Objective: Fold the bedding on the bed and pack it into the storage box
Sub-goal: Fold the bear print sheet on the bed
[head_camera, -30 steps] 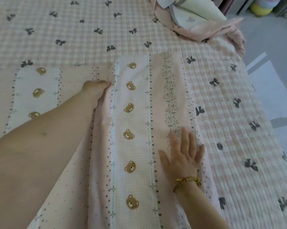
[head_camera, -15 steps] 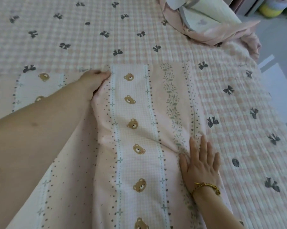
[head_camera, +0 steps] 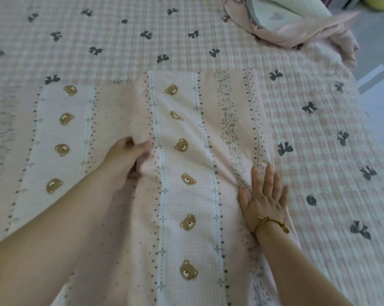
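The left hand (head_camera: 125, 159) pinches a fold of the sheet (head_camera: 199, 202). The right hand (head_camera: 265, 199) presses it, fingers straight. Small writing (head_camera: 121, 81) nearby is unreadable.

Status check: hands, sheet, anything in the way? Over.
Left hand grips the sheet's folded edge; right hand flat, pressing its right side. Sheet part-folded, wrinkled between the hands. Bedding pile at far right corner, apart from the fold.

Nothing legible here. The checked bed cover (head_camera: 124, 51) carries two tiny script-like marks: left mark (head_camera: 121, 81) just past the far edge of the bear-print sheet (head_camera: 186, 195), right mark (head_camera: 330, 74) toward the bed's right side (both too blurred to read).
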`<state>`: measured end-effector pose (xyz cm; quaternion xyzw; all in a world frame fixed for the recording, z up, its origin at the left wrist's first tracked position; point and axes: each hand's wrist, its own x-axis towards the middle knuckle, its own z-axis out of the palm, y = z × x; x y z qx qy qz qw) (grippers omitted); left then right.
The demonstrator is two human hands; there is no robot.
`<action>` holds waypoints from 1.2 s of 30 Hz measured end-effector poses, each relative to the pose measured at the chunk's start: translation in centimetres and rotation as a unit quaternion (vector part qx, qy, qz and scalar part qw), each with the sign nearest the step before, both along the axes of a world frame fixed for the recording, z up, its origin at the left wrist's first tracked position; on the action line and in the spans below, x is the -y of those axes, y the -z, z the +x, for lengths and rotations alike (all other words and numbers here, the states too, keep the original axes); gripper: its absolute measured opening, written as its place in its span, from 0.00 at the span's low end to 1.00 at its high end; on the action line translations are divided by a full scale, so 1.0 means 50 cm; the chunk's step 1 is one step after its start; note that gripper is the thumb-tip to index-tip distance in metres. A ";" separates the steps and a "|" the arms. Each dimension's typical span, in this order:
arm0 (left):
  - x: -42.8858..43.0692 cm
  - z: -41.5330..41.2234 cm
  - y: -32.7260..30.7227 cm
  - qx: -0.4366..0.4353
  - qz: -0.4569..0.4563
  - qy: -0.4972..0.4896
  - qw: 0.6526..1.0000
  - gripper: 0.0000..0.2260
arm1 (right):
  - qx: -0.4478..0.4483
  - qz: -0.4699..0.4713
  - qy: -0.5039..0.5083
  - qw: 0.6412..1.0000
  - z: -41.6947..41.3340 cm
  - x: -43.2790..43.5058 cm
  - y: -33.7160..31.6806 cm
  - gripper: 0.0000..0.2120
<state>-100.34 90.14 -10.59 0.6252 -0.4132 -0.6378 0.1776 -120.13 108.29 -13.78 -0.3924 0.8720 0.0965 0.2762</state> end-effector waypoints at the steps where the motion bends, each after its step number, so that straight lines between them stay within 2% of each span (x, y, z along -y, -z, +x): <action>1: -0.050 0.015 0.001 0.012 0.012 0.008 1.000 0.21 | 0.006 0.001 0.001 1.000 0.000 0.002 -0.005 0.28; 7: -0.261 0.060 -0.022 0.116 -0.013 0.019 0.993 0.23 | 0.051 -0.084 0.010 0.995 -0.001 -0.031 -0.048 0.31; 8: -0.280 0.069 -0.025 0.145 -0.033 0.011 0.989 0.21 | 0.057 -0.105 0.028 0.992 0.002 -0.054 -0.055 0.33; 11: -0.328 0.094 -0.048 0.228 -0.100 -0.020 0.968 0.22 | 0.060 -0.146 0.104 0.982 0.028 -0.147 -0.080 0.35; 14: -0.372 0.126 -0.043 0.217 -0.093 -0.024 0.971 0.27 | 0.070 -0.155 0.147 0.974 0.061 -0.230 -0.091 0.35; 17: -0.433 0.137 -0.038 0.184 -0.057 0.024 0.981 0.27 | 0.073 -0.171 0.156 0.970 0.084 -0.299 -0.095 0.36; 19: -0.466 0.140 -0.038 0.200 -0.063 0.041 0.977 0.26 | 0.107 -0.192 0.197 0.955 0.088 -0.334 -0.101 0.33; 21: -0.483 0.152 -0.044 0.219 -0.074 0.013 0.973 0.25 | 0.160 -0.215 0.244 0.932 0.088 -0.358 -0.105 0.28; 22: -0.486 0.158 -0.047 0.235 -0.081 0.006 0.969 0.25 | 0.164 -0.221 0.241 0.931 0.087 -0.366 -0.102 0.27; 25: -0.502 0.168 -0.059 0.340 -0.101 0.076 0.932 0.28 | 0.102 -0.170 0.170 0.965 0.086 -0.385 -0.097 0.28; 28: -0.525 0.148 -0.069 0.417 -0.226 0.138 0.869 0.28 | 0.008 -0.109 0.095 0.989 0.098 -0.391 -0.102 0.29; 31: -0.508 0.090 -0.058 0.405 -0.320 0.267 0.814 0.25 | -0.040 -0.200 -0.025 0.979 0.146 -0.363 -0.091 0.27; 32: -0.495 0.071 -0.047 0.395 -0.325 0.295 0.807 0.25 | -0.028 -0.202 -0.080 0.976 0.164 -0.347 -0.081 0.28; 34: -0.449 0.042 -0.024 0.396 -0.308 0.316 0.806 0.25 | -0.003 -0.147 -0.167 0.975 0.183 -0.301 -0.069 0.28; 36: -0.399 0.031 -0.006 0.421 -0.293 0.320 0.796 0.26 | -0.015 -0.089 -0.233 0.968 0.151 -0.264 -0.063 0.35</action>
